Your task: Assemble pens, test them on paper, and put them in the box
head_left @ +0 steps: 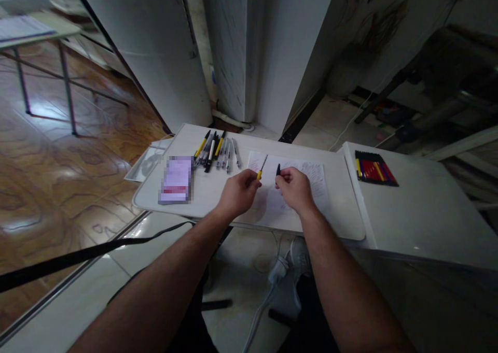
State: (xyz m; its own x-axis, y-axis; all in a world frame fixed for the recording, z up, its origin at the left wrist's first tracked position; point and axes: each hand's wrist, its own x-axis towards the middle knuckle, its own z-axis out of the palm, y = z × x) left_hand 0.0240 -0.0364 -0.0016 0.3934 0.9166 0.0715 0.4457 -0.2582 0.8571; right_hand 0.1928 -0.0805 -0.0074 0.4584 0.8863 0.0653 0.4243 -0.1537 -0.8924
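Above the written-on paper [272, 200], my left hand [240, 191] pinches a yellow pen part [259, 174] from which a thin, dark refill [265, 161] sticks up. My right hand [294, 187] is a short way to the right. Its thumb and fingers close on a black pen part [278, 170], mostly hidden by them. A gap separates the two parts. Left of the paper lies a group of pens [212, 151], some yellow and black, some clear, one white and black.
A blurred-out purple and white rectangle [177, 179] lies at the left of the white table [210, 197]. On the white surface to the right rests a row of red, yellow and black pens [375, 169]. A power strip [278, 271] with a cable is on the floor below.
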